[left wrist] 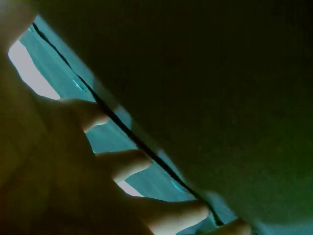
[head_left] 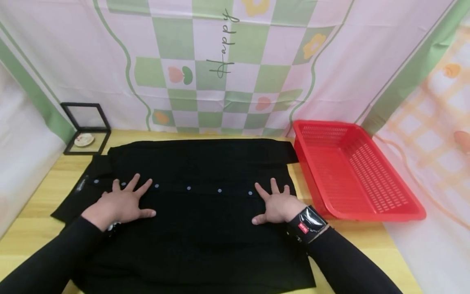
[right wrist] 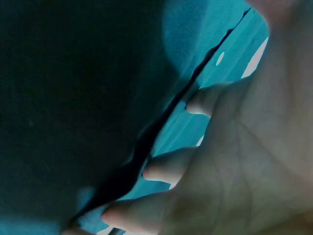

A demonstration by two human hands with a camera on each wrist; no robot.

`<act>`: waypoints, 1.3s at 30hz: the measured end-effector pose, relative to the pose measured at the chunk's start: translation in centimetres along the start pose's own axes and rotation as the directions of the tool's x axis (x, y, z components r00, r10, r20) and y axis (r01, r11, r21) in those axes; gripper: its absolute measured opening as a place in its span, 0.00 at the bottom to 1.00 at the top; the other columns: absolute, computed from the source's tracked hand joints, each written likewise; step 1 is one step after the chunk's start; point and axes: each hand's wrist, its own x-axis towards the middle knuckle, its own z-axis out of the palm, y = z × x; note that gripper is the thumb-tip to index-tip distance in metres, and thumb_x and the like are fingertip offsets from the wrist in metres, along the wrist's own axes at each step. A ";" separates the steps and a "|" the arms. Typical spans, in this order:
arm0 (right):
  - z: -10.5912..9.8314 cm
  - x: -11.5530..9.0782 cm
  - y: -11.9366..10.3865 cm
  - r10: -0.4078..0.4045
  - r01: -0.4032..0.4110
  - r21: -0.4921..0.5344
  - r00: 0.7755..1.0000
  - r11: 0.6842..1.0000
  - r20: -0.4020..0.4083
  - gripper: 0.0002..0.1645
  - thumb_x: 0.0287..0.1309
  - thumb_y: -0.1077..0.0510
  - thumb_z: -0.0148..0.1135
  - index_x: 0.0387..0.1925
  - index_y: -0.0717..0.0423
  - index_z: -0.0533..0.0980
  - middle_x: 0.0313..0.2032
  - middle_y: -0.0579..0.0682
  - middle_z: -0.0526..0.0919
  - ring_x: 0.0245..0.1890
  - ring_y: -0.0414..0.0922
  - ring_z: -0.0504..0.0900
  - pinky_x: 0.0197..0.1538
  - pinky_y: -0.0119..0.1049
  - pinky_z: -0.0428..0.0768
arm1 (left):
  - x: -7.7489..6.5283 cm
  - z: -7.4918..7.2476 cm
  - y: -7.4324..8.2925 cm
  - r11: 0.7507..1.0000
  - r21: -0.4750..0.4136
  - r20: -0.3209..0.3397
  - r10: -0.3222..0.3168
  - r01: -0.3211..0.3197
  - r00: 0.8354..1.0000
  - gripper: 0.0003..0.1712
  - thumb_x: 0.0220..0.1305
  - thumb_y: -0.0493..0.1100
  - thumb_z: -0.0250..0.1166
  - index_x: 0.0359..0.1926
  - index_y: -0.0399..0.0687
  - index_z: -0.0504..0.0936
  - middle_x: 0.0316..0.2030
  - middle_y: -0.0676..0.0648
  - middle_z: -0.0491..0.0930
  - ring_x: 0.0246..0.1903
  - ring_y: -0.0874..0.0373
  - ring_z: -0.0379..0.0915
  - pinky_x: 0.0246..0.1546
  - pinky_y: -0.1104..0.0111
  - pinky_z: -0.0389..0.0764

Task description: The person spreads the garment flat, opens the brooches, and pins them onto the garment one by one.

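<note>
A black button-up shirt (head_left: 205, 232) lies spread flat on the wooden table, its collar toward the left and its row of pale buttons running crosswise. My left hand (head_left: 119, 204) rests on the shirt near the collar end, fingers spread across the button line. Toward the hem end, my right hand (head_left: 279, 206) lies on the cloth with its fingers spread too. In the left wrist view the fingertips (left wrist: 134, 159) touch the dark placket edge. The right wrist view shows fingers (right wrist: 171, 164) on the fabric along that same edge.
At the right stands a red plastic basket (head_left: 319, 200) with slotted walls, touching the shirt's sleeve side. A black frame-like case (head_left: 104, 118) with a round pale item (head_left: 84, 139) sits at the back left. Patterned curtains (head_left: 257, 110) hang behind the wooden table (head_left: 40, 204).
</note>
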 end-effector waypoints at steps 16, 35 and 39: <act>2.4 -4.5 1.3 -0.148 0.141 -0.069 0.983 0.988 -0.111 0.61 0.47 0.27 0.70 0.77 0.46 0.58 0.73 0.70 0.52 0.63 0.79 0.60 0.61 0.68 0.63 | -4.0 2.9 1.5 0.998 0.024 -0.046 -0.051 0.052 0.998 0.59 0.55 0.84 0.49 0.78 0.52 0.58 0.74 0.30 0.47 0.63 0.13 0.41 0.50 0.22 0.52; 3.9 -8.6 2.1 -0.345 0.310 -0.168 0.906 0.936 -0.247 0.50 0.53 0.34 0.70 0.72 0.51 0.67 0.68 0.69 0.63 0.63 0.71 0.66 0.60 0.63 0.69 | -7.6 4.7 1.2 0.998 0.065 -0.109 -0.013 0.020 0.994 0.57 0.54 0.85 0.45 0.74 0.55 0.66 0.72 0.34 0.58 0.64 0.20 0.51 0.54 0.24 0.49; 4.9 -10.1 1.8 -0.344 0.338 -0.062 0.930 0.939 -0.133 0.48 0.52 0.33 0.69 0.71 0.47 0.68 0.69 0.65 0.64 0.64 0.70 0.65 0.59 0.65 0.68 | -9.3 5.6 0.7 0.996 0.071 -0.076 -0.047 0.052 0.996 0.60 0.49 0.87 0.46 0.74 0.56 0.67 0.70 0.33 0.60 0.61 0.17 0.53 0.52 0.25 0.53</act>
